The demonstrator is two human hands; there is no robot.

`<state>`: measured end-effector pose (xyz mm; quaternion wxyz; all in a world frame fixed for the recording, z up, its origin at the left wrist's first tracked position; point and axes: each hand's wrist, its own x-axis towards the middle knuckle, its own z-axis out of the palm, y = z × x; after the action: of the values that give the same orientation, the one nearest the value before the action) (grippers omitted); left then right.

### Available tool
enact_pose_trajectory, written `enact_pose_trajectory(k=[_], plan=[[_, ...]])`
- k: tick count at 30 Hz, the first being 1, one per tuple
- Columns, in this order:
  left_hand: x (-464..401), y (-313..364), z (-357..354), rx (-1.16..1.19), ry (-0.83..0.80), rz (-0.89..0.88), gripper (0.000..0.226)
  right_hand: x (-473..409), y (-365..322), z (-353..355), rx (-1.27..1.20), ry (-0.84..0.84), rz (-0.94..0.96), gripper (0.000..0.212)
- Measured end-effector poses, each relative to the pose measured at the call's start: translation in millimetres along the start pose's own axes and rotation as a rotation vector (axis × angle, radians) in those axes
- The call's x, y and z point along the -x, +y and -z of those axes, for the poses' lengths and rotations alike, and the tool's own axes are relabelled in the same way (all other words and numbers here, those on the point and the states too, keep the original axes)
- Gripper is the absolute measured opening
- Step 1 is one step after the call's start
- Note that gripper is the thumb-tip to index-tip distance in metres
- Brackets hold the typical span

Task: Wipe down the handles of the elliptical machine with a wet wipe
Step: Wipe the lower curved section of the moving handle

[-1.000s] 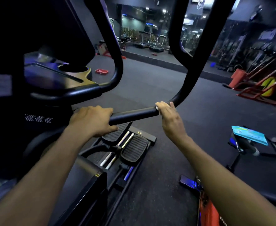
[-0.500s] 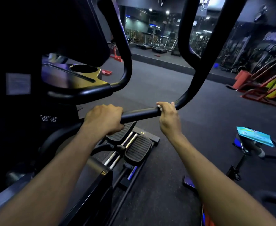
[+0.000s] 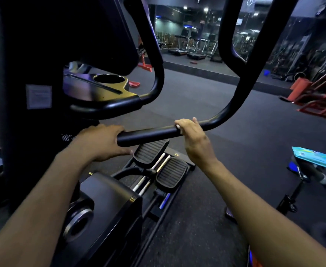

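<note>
The elliptical's black moving handle [image 3: 150,132] runs level across the middle of the view, then bends up to the right. My left hand [image 3: 100,141] holds its near free end, fingers over the top and thumb underneath. My right hand [image 3: 193,139] grips the bar further along, near the bend. A small bit of the white wet wipe [image 3: 178,128] shows under its fingers, pressed to the bar; the rest of the wipe is hidden.
The console with its cup holder [image 3: 109,79] and a fixed curved handle [image 3: 155,87] rise at left. Two foot pedals [image 3: 151,154] lie below the bar. A blue wipes pack [image 3: 316,158] rests on a machine at right. Red equipment [image 3: 312,93] stands beyond on the dark floor.
My left hand has slipped back to the very end of the handle, so the bar's tip now shows. My right hand keeps its place near the bend.
</note>
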<state>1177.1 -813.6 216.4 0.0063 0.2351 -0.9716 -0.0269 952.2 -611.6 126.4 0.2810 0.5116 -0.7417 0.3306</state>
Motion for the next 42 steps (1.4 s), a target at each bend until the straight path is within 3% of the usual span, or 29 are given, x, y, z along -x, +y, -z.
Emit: enact_pose_trajectory(k=[2, 4, 6, 10, 15, 18, 20, 24, 29, 33, 34, 38, 42], plan=[[5.6, -1.8, -4.7, -0.008, 0.059, 0.049, 0.07, 8.0, 14.3, 4.7, 0.052, 0.057, -0.056, 0.046], [4.9, -1.0, -6.5, -0.01, 0.08, 0.054, 0.069, -1.7, 8.8, -3.6, 0.008, 0.136, -0.28, 0.035], [3.6, -1.0, -6.2, -0.004, 0.09, 0.047, 0.069, -11.3, -5.1, -13.3, -0.066, 0.188, -0.369, 0.032], [3.5, -1.7, -10.3, -0.053, 0.118, 0.03, 0.07, 14.9, 6.8, -10.7, -0.016, 0.13, -0.035, 0.043], [1.4, -6.9, -14.2, -0.017, 0.164, -0.002, 0.071, -4.1, -18.8, -17.3, -0.067, 0.192, -0.323, 0.036], [5.0, -11.3, -16.4, 0.062, 0.208, -0.049, 0.071, 1.0, -24.6, -14.8, -0.029, 0.117, -0.035, 0.037], [12.4, -18.7, -19.6, 0.164, 0.253, -0.082, 0.071, 8.2, -14.0, -7.2, 0.031, 0.102, 0.047, 0.039], [29.8, -35.7, -36.6, 0.339, 0.358, 0.001, 0.077, -7.9, -34.6, -21.6, -0.039, 0.167, -0.227, 0.033], [33.7, -39.8, -44.9, 0.346, 0.388, 0.096, 0.053, 5.2, -34.9, -15.3, 0.063, 0.098, 0.04, 0.045], [32.5, -40.6, -48.1, 0.341, 0.404, 0.111, 0.048, -10.5, -65.9, -26.7, -0.086, 0.212, -0.343, 0.034], [32.7, -40.2, -48.6, 0.339, 0.415, 0.115, 0.046, -10.5, -74.4, -31.3, -0.102, 0.211, -0.329, 0.032], [32.4, -39.7, -48.8, 0.349, 0.424, 0.116, 0.042, 5.3, -53.8, -24.9, -0.001, 0.139, 0.017, 0.041], [31.3, -43.4, -51.5, 0.36, 0.435, 0.099, 0.04, -9.2, -68.5, -26.5, -0.099, 0.198, -0.286, 0.03]])
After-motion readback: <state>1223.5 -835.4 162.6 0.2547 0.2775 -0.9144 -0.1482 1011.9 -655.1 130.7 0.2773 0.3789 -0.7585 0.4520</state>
